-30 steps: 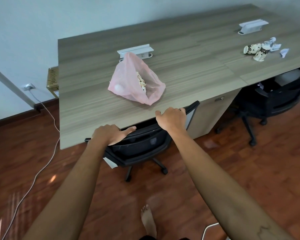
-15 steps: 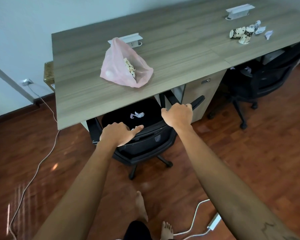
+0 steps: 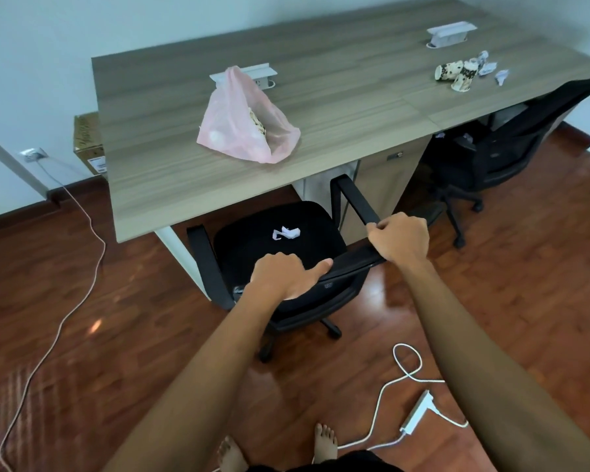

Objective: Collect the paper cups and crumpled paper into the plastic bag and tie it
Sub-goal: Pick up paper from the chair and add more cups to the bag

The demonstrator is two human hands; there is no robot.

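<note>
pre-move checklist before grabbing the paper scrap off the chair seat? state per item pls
1. Crumpled paper in plain view on the chair seat: ok.
2. Seat out from under the desk: ok.
3. A hand free to pick: not ok; left hand and right hand both grip the chair backrest.
4. Pink plastic bag on the desk, mouth open: ok.
5. Bag already holds a cup: ok, patterned cup visible inside.
6. Paper cups at the far right of the desk collected: not ok.
</note>
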